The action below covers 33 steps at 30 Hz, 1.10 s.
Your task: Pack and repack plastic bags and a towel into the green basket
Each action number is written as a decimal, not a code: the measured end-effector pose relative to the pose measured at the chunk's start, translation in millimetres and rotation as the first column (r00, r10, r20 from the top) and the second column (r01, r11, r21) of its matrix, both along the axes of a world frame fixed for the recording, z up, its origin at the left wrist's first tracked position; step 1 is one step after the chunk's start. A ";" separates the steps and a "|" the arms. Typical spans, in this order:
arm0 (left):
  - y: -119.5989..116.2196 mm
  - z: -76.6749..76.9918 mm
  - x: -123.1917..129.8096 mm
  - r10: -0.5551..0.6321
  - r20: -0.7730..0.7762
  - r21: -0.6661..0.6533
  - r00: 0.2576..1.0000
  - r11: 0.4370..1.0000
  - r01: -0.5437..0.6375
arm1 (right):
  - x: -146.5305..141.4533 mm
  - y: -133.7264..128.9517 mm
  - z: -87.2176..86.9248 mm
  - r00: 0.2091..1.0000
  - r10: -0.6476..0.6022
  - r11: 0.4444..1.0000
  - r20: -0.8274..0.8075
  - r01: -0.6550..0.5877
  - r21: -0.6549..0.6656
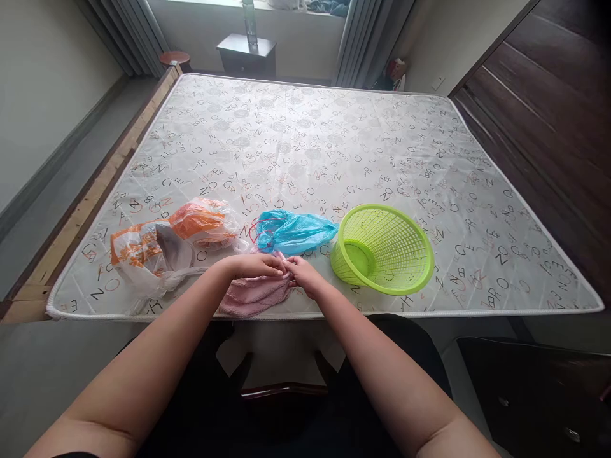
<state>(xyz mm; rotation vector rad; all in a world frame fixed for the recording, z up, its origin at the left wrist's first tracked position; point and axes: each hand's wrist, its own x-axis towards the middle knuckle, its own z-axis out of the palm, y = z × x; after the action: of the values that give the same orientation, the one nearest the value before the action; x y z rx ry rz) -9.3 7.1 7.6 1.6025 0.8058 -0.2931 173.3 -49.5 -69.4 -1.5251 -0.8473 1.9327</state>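
Pink cloth (255, 298) at near edge of mattress (281, 152), left of green basket (431, 264), nearer than blue bag (305, 233). Right hand (305, 276): fingertips closed, pinching cloth. Left hand (256, 266): palm down over cloth, fingers loosely bent; cannot tell whether gripping.

Hands (305, 275) on pink cloth (255, 298); green basket (398, 248) at right.

Above centre in the frame, the mattress (300, 149) leaves room to reach across — lower down, orange-printed bags (203, 222) left of centre, a blue bag (303, 232) and pink cloth (252, 298) at centre, and a green basket (401, 245) right of centre stand in the way.
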 end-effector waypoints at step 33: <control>-11.5 -52.2 -0.2 -0.059 -0.326 0.385 0.944 0.903 0.189 | 0.0 -0.4 -3.9 0.979 0.000 0.898 0.205 -0.091 0.430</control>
<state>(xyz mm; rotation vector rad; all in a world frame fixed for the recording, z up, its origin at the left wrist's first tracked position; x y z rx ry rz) -9.5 -4.4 -44.6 2.0446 1.0560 -0.5006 173.3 -50.0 -73.3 -1.4402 -1.3156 1.4935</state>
